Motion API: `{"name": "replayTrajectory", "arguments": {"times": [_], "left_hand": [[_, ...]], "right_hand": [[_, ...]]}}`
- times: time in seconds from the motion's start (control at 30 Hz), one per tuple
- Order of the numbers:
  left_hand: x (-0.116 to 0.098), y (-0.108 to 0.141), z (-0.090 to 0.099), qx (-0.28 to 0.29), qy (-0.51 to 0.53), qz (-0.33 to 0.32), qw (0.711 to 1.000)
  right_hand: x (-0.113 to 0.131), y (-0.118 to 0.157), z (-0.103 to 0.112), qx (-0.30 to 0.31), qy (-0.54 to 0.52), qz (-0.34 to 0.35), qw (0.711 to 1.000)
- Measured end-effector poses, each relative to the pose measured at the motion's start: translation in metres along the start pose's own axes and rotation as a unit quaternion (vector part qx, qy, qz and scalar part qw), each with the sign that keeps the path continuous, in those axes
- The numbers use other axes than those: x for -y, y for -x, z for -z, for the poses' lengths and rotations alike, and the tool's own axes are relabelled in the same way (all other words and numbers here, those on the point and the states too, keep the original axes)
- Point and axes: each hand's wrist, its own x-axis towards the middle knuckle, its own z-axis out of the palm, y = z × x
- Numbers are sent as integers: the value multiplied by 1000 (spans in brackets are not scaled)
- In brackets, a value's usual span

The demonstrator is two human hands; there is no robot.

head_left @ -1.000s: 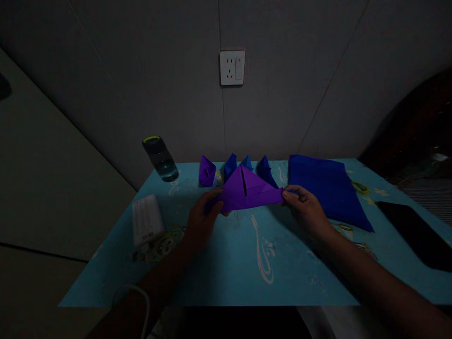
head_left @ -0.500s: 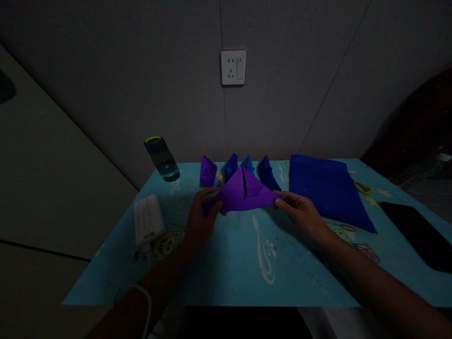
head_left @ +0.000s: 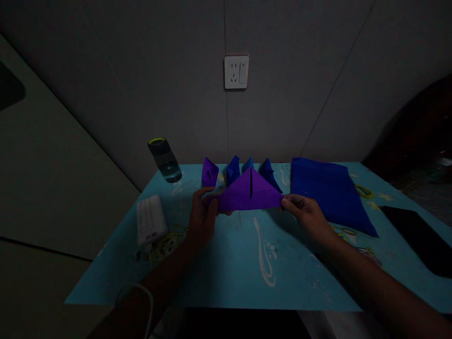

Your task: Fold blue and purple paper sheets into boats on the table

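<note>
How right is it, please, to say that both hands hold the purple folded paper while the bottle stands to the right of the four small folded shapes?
Not quite: in the head view, the bottle stands to the left of the four small folded shapes, not the right. The left hand and right hand do hold the purple folded paper.

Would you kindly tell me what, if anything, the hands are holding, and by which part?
A folded purple paper: the left hand grips its left end, the right hand its right end.
</note>
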Motion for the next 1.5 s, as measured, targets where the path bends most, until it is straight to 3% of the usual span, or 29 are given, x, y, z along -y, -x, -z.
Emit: {"name": "replayTrajectory", "arguments": {"times": [0.33,0.6,0.97,1.2,1.37,1.5], "left_hand": [[-2,-3,5,-94,-67,38,993],[-7,-4,4,-65,-104,66,990],[0,-5,3,6,-67,106,992],[-4,-2,2,14,-87,43,995],[-6,-3,3,7,-104,4,995],[-9,-3,4,-4,-94,20,995]], "right_hand": [[-5,0,-5,49,-33,13,998],[-5,-1,-3,18,-35,20,999],[-5,-1,1,-61,-35,82,994],[-7,2,-4,-126,-93,82,984],[-5,6,-3,-106,-55,35,992],[-4,9,-4,-95,-22,39,994]]}}
